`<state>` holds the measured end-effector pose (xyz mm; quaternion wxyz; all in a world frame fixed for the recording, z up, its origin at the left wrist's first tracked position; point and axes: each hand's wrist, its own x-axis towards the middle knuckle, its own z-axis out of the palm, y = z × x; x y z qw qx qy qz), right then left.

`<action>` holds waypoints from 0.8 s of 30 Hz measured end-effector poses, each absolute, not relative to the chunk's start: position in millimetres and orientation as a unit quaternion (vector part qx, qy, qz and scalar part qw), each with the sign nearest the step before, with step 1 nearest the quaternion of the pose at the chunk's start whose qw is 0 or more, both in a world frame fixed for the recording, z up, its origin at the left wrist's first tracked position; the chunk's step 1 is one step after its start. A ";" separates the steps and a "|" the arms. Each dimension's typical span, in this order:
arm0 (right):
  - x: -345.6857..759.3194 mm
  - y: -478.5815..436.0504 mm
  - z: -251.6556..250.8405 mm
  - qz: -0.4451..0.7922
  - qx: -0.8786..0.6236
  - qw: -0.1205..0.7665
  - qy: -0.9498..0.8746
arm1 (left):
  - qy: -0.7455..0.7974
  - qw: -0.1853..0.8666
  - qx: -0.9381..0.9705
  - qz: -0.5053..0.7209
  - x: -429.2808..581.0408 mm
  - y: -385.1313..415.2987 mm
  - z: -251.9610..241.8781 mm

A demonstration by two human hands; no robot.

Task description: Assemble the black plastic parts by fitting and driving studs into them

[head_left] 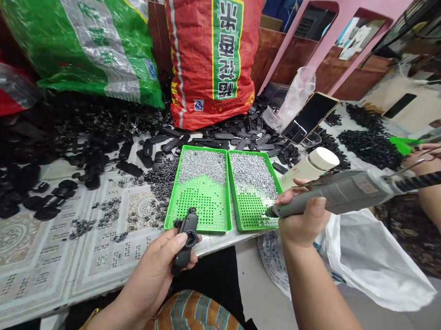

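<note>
My left hand (157, 269) is closed round a long black plastic part (185, 238), held upright just below the near edge of the left green tray (171, 207). My right hand (300, 217) grips a grey electric screwdriver (340, 193) lying level, its tip pointing left over the right green tray (238, 218). Both trays hold a heap of small silver screws (202, 166) at their far ends.
Loose black plastic parts (74, 138) are piled at the back and left of the patterned table (44, 253). Red (210, 52) and green (84, 44) sacks stand behind. A white cup (311, 165), a phone (310, 116) and another person's hand (432, 154) are at right. A white bag (369, 260) hangs below.
</note>
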<state>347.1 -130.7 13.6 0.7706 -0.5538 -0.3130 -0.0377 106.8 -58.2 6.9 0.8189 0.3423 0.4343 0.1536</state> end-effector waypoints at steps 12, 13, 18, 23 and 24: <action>357.0 -130.8 1.9 -0.063 -0.564 0.765 -0.304 | 0.442 0.813 0.350 0.146 109.0 -60.4 7.9; 357.4 -130.6 1.8 -0.067 -0.564 0.765 -0.304 | 0.441 0.813 0.351 0.148 108.8 -60.6 7.5; 358.1 -130.3 3.0 -0.080 -0.567 0.762 -0.301 | 0.445 0.811 0.349 0.152 108.8 -61.0 6.2; 358.2 -131.1 2.6 -0.078 -0.569 0.763 -0.297 | 0.444 0.814 0.343 0.150 108.5 -61.0 7.8; 358.2 -131.3 2.4 -0.080 -0.570 0.763 -0.295 | 0.445 0.814 0.343 0.150 108.4 -61.0 8.1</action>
